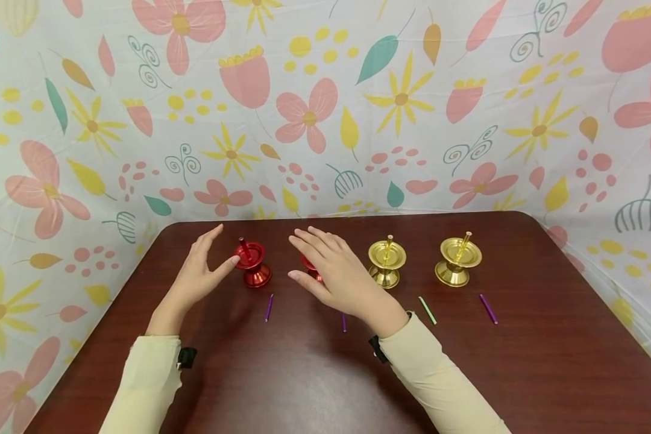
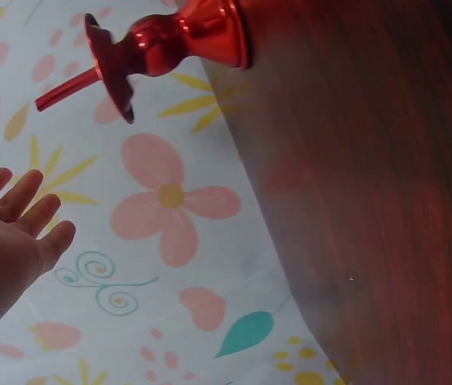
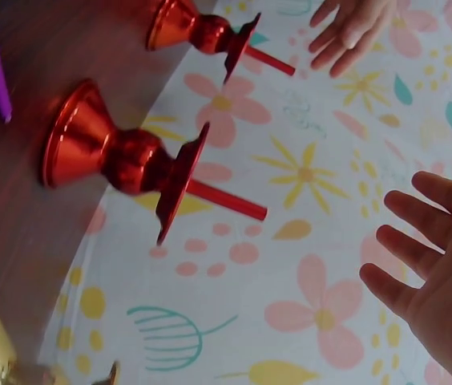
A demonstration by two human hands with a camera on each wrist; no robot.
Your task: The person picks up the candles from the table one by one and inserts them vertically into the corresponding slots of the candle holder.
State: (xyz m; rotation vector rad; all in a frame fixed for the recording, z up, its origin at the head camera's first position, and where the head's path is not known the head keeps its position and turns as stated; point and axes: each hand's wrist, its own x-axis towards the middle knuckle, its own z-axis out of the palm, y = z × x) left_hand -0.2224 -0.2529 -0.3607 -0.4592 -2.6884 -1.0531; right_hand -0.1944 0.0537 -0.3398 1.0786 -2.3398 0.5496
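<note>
My left hand (image 1: 198, 270) hovers just left of a shiny red metal stand (image 1: 257, 274), thumb and fingers spread apart, holding nothing. The stand has a dish on a flared foot and a thin red stem (image 2: 67, 90) rising from the dish. Over a second red stand (image 3: 138, 160) is my right hand (image 1: 343, 278), its fingers extended and also holding nothing. In the head view that hand hides most of the second stand. The right wrist view shows this stand apart from the fingers (image 3: 418, 220). Both hands are raised above the table.
Two gold stands (image 1: 386, 274) (image 1: 452, 274) of the same shape stand to the right. In front lie thin purple sticks (image 1: 269, 308) (image 1: 344, 322) (image 1: 488, 309) and a light green stick (image 1: 427, 310). The dark wooden table (image 1: 282, 386) meets a flowered cloth (image 1: 314, 175) behind.
</note>
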